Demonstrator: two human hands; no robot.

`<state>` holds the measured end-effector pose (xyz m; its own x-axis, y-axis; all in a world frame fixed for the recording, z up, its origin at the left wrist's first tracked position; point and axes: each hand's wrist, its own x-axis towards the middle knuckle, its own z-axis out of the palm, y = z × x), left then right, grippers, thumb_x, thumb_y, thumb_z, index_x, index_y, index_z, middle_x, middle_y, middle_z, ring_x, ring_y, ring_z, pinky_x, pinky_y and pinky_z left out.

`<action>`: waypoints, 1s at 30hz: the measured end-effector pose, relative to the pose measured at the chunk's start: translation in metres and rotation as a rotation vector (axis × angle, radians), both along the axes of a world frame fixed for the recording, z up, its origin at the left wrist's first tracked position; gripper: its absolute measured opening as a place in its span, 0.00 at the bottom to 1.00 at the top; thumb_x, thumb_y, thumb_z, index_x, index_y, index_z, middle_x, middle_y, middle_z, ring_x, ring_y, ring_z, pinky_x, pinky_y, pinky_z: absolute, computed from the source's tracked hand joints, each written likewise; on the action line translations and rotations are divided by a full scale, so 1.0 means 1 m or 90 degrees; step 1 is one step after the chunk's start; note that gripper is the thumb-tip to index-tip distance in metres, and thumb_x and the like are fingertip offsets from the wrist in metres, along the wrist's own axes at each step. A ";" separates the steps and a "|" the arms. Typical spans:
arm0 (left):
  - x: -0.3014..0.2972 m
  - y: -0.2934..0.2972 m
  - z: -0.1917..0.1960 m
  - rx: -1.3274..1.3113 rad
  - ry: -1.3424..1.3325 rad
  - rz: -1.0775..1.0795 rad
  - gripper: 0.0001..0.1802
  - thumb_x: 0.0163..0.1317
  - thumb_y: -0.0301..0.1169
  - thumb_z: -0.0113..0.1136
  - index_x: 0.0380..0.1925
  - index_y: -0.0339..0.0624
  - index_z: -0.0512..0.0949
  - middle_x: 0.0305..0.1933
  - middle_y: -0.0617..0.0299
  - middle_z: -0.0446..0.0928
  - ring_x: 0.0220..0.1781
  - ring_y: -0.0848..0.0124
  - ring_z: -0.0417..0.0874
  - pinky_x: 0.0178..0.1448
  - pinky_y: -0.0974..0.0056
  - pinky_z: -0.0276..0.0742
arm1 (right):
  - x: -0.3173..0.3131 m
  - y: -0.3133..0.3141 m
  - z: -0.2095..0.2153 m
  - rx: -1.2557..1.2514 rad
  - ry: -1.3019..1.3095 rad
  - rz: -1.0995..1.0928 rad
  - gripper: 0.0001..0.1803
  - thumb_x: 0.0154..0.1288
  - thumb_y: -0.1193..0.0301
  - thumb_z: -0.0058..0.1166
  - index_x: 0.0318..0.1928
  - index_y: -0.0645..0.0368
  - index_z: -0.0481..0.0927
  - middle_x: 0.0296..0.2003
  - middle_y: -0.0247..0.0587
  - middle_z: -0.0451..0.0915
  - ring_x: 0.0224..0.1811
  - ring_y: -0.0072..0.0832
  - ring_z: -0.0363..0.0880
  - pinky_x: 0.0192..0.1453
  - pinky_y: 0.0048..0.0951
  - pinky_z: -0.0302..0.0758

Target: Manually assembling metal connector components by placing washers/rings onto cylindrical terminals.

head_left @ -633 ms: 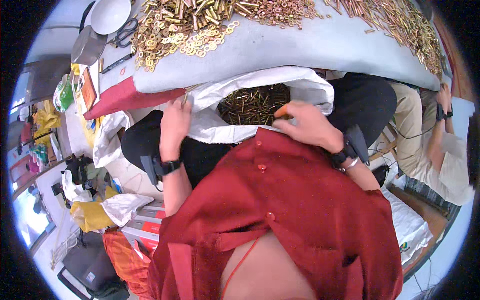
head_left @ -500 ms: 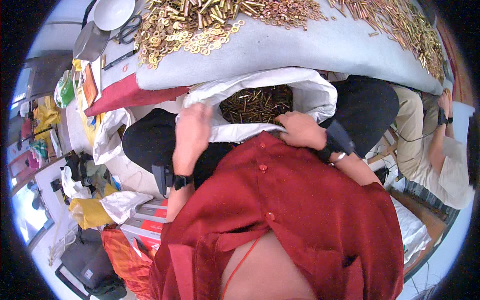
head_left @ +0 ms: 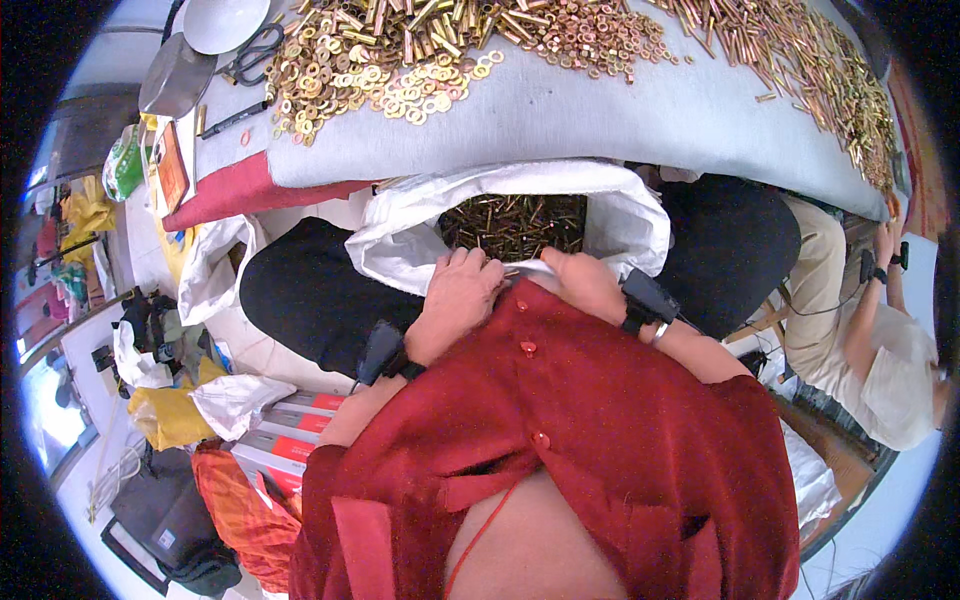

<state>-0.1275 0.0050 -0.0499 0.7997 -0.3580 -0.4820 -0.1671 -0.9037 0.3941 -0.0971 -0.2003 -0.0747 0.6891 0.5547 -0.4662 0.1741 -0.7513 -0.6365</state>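
Note:
A white woven sack (head_left: 385, 228) stands open between my knees, its rim folded outward. Inside lie many thin brass-coloured and dark metal pins or bolts (head_left: 520, 222); they are too small to tell which. At the sack's near edge, my left hand (head_left: 462, 298) has its fingers curled over the rim, close against my red shirt. My right hand (head_left: 588, 284) is closed on the same edge a little to the right, with its thumb and fingertips toward the metal pieces. Both palms are hidden from view.
On the grey-covered table (head_left: 560, 120) lie heaps of yellow washers (head_left: 420, 88), metal tubes (head_left: 440, 32), small nuts (head_left: 600, 42) and long bolts (head_left: 770, 60). Scissors (head_left: 258, 52), a pen (head_left: 235, 118) and a white bowl (head_left: 222, 22) sit at far left. A co-worker's arm (head_left: 868, 310) shows at right.
My left hand has moved right and nearer to me, from the sack's left side to its near rim. The right hand has shifted slightly, and the sack's far rim sits lower in view.

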 end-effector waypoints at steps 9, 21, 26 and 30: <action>0.042 0.006 -0.004 -0.035 -0.133 0.094 0.14 0.62 0.41 0.50 0.32 0.41 0.67 0.16 0.49 0.74 0.20 0.48 0.78 0.24 0.48 0.72 | 0.022 -0.001 -0.009 0.194 0.079 -0.072 0.18 0.56 0.56 0.57 0.32 0.59 0.73 0.28 0.55 0.77 0.34 0.53 0.77 0.36 0.44 0.72; 0.019 0.000 0.071 -0.188 -0.246 0.121 0.11 0.61 0.37 0.53 0.30 0.41 0.69 0.17 0.50 0.73 0.21 0.49 0.77 0.24 0.49 0.71 | 0.022 -0.014 0.100 0.172 0.086 0.002 0.16 0.52 0.64 0.60 0.30 0.62 0.70 0.21 0.46 0.71 0.24 0.25 0.68 0.31 0.30 0.69; 0.009 -0.001 0.076 -0.054 -0.092 0.126 0.13 0.62 0.39 0.51 0.34 0.40 0.69 0.23 0.47 0.76 0.25 0.46 0.77 0.29 0.47 0.71 | 0.028 -0.017 0.108 0.134 0.098 0.057 0.25 0.54 0.49 0.58 0.29 0.62 0.74 0.25 0.53 0.77 0.27 0.44 0.77 0.32 0.39 0.72; 0.032 0.012 0.080 -0.046 -0.034 0.072 0.14 0.63 0.41 0.49 0.35 0.41 0.72 0.27 0.43 0.76 0.33 0.45 0.78 0.36 0.46 0.71 | 0.045 -0.017 0.082 0.181 0.159 -0.101 0.30 0.61 0.44 0.45 0.30 0.62 0.79 0.22 0.47 0.77 0.25 0.34 0.75 0.31 0.36 0.71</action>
<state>-0.0956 0.0173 0.0296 0.8610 -0.2963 -0.4135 -0.0879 -0.8873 0.4528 -0.0521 -0.2171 0.0070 0.6616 0.5817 -0.4732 -0.1163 -0.5438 -0.8311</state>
